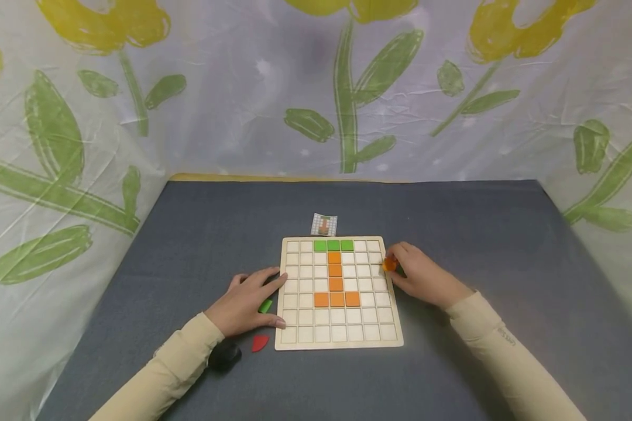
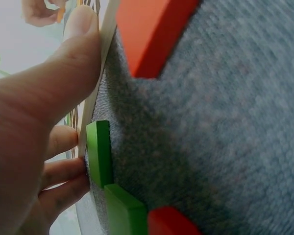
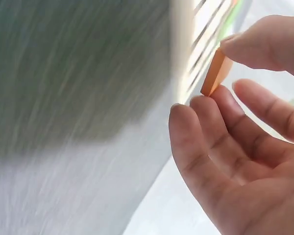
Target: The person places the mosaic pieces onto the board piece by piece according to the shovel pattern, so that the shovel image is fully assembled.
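Grid board [image 1: 339,334]: right hand [image 1: 423,276] pinches an orange tile [image 3: 215,72] at its right edge; left hand [image 1: 241,307], spread, touches its left.

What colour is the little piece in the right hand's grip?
Orange; the piece shows best in the right wrist view.

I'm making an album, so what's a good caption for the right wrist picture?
A right hand pinches an orange tile near the edge of a pale board.

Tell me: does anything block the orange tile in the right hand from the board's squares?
Nothing visible does. The right hand pinches the orange tile at the board's right rim, with pale squares just beyond.
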Demonstrator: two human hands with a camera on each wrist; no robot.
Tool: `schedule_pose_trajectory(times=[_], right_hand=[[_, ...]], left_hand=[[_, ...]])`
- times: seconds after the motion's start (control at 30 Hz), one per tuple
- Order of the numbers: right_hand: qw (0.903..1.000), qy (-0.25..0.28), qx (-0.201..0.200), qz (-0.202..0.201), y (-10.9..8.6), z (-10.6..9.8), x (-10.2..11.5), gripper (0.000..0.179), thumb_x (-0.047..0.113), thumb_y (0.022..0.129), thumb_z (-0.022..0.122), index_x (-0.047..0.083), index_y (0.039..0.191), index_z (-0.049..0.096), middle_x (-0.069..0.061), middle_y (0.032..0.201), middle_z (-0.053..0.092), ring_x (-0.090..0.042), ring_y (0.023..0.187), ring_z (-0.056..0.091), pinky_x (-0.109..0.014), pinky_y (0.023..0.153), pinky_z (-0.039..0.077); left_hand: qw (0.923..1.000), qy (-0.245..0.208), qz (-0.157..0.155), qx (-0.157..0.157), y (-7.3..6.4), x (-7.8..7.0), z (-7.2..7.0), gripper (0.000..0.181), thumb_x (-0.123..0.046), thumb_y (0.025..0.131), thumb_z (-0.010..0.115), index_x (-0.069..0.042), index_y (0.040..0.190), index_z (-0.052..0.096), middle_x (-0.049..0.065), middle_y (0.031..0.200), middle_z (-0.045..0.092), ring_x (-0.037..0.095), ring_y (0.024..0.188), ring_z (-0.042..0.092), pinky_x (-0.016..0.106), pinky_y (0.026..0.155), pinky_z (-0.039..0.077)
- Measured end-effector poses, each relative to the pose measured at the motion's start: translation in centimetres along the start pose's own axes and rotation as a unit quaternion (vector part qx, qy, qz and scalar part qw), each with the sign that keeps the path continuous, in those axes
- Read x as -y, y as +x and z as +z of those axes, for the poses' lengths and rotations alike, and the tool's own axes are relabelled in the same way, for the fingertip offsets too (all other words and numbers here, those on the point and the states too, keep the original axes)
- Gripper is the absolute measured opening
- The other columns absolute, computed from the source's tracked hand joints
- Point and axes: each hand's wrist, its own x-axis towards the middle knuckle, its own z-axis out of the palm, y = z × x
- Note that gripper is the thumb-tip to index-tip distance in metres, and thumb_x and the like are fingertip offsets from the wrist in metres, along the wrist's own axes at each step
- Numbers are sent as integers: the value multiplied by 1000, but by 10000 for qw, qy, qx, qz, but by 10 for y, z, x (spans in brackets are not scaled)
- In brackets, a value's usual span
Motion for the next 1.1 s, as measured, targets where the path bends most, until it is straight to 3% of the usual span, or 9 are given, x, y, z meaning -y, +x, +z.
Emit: schedule_pose_trajectory(times=[0.23,0.43,1.1], right_hand=[[9942,163,-244,-1032,-2,8,49,22,4,80,75,3,98,62,-4,93,59,-15,85,56,-27,76,51],[9839,174,-283,-1754,-3,21,73,19,7,81,76,7,96,63,-1,91,58,-11,83,54,-21,74,49],[9814,-214,72,-1905,3,34,92,16,10,81,75,12,94,66,2,93,60,-10,83,55,-18,75,48]], left_hand=[[10000,-25,11,-6,-1,0,0,94,-61,72,72,-13,147,40,13,147,40,27,132,43,59,101,30],[10000,-32,15,-20,-1,0,0,93,-59,73,72,-13,147,40,14,147,40,27,133,42,59,101,29],[9999,71,-90,21,-1,-2,0,94,-60,72,72,-13,147,40,13,147,41,27,133,42,59,102,29]])
